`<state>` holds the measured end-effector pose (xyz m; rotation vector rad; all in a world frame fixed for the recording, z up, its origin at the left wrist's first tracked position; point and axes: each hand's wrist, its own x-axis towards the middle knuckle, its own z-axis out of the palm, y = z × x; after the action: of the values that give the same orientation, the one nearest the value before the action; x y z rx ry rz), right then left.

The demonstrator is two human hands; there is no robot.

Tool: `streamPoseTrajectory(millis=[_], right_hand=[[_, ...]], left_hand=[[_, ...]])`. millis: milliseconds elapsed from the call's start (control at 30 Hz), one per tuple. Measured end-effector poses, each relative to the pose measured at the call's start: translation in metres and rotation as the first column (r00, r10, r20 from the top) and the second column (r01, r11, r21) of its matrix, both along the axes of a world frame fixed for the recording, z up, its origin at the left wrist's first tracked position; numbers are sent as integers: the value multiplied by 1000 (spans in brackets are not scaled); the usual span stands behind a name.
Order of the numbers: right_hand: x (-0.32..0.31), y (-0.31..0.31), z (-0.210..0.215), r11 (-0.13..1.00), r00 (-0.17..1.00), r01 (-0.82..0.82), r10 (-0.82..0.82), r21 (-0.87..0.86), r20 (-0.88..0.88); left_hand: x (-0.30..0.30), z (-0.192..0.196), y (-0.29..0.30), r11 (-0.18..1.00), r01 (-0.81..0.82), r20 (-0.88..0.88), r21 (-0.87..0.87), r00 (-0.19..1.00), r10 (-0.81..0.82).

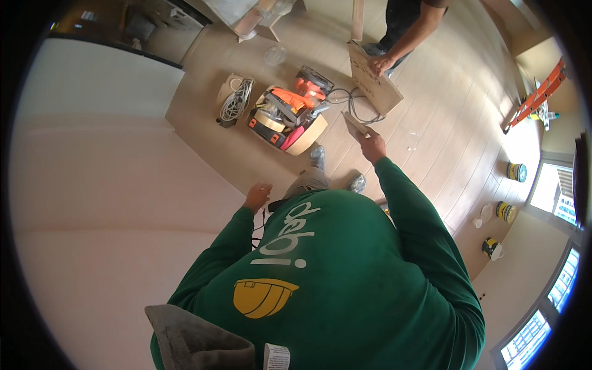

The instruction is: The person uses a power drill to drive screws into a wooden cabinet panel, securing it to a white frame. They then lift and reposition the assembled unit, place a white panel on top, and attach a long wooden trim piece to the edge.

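Note:
In my right hand (373, 148) is a short, flat piece of wooden board (356, 126), gripped at its near end and held out above the floor. My left hand (258, 197) hangs beside my waist near the white wall, its fingers loosely bent and apart, with nothing plainly seen in them. Ahead of me, a co-worker's hand (382, 64) rests on the upper edge of a larger wooden board (374, 83), which stands tilted on the floor. Just beyond my feet sits a round tool bucket (308, 137) heaped with tools, including an orange one.
An orange and black power tool (311, 86) lies behind the bucket, with a black cable (351, 102) beside it. Left of it is a coiled pale cord (236, 102). An orange ladder (536, 98) leans at the right, near several paint buckets (505, 212). A white wall (111, 172) fills the left side.

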<state>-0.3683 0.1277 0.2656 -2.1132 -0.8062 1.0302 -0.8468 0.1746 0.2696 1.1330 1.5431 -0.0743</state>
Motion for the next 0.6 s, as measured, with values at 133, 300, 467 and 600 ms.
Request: streamPoseTrajectory(millis=[133, 300, 467, 600], right_hand=[[-29, 63, 16, 973, 975, -191, 174, 127, 135], [-84, 162, 29, 928, 925, -359, 338, 104, 172], [-131, 267, 15, 878, 875, -468, 444, 102, 196], [-175, 355, 14, 836, 836, -537, 509, 111, 206]], left_hand=[[-40, -12, -14, 979, -192, -37, -69, 981, 190], [-75, -36, -16, 937, -307, -12, -166, 951, 309], [-82, -36, 26, 865, -482, 113, -140, 860, 498], [-124, -31, 47, 822, -554, 127, -128, 813, 568]])
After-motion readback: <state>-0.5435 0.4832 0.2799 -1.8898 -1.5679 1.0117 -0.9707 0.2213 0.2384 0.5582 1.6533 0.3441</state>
